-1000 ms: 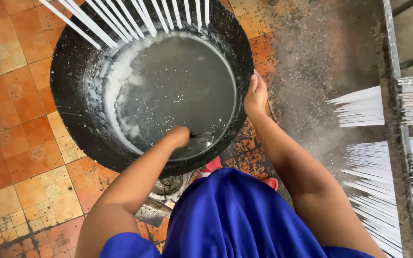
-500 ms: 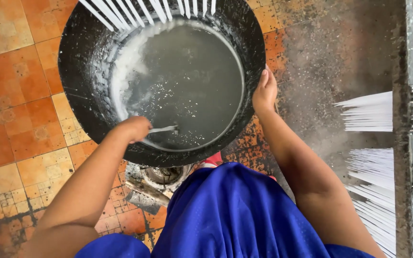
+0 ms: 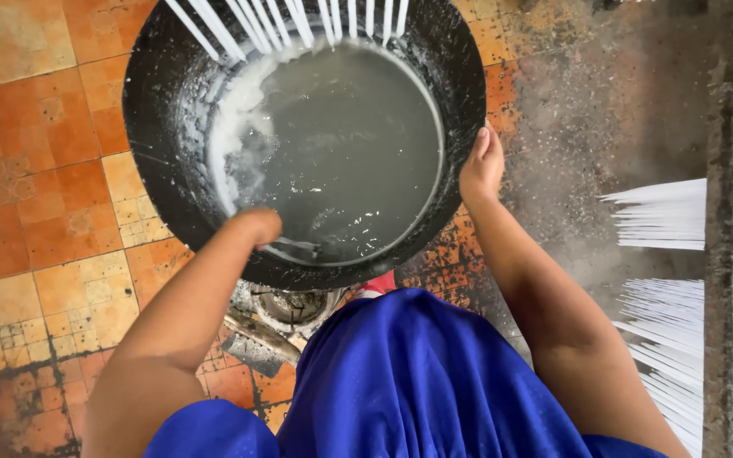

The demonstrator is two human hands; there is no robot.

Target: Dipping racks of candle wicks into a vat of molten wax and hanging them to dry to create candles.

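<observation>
A big black pan (image 3: pixel 163 127) sits low in front of me, filled with grey, cloudy liquid (image 3: pixel 349 144) and white residue along its left side. My left hand (image 3: pixel 254 227) is closed over the near rim, gripping a thin metal tool (image 3: pixel 294 247) that lies in the liquid. My right hand (image 3: pixel 480 165) rests on the pan's right rim with fingers curled over the edge. Several thin white sticks (image 3: pixel 282 21) lean into the pan from the far side.
Orange tiles (image 3: pixel 36 170) cover the floor at left; a dusty grey floor (image 3: pixel 604 110) lies at right. Racks of white sticks (image 3: pixel 663 216) hang from a metal frame (image 3: pixel 727 170) on the right. A burner (image 3: pixel 286 309) sits under the pan. My blue garment (image 3: pixel 417 382) fills the foreground.
My left hand moved leftward along the near edge of the pan, dragging the tool through the liquid. The view shifted so the pan sits higher. My right hand stayed on the rim.
</observation>
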